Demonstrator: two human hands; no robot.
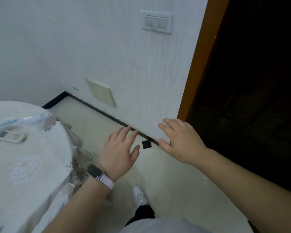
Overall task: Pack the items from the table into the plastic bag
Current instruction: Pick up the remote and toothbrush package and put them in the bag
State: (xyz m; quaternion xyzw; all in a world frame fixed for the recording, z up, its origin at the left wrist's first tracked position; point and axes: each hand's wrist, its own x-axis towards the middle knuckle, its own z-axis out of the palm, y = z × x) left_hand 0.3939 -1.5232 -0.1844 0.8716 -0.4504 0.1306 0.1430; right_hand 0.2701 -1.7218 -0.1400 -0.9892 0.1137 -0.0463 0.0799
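1. Right now both hands are empty: the left hand [120, 151] and right hand [178, 142] hover over the floor [166, 174] with fingers spread, gripping nothing.
2. Neither hand is over the table [23, 165]; they sit to its right, nearer the wall [124, 64] and the dark doorway [250, 81].
3. Over at the far left edge of view, the bag [10, 122] lies crumpled on the table, clear plastic with something blue showing at its edge.
4. Just in front of the bag rests a remote [11, 136], flat on the tablecloth; whether it touches the plastic I cannot tell.
5. Both lie well apart from the hands, with the left hand the closer one.
6. Judging from this, the step in hand is turning back to the table and reaching for the bag and remote.
7. To do it well, I would open the bag's mouth with the left hand first, then lift the remote by its long sides with the right.
8. Slide it in end-first, so thin plastic does not snag or tear.
9. Mind the tablecloth overhang; a dragged sleeve or wrist could pull it.
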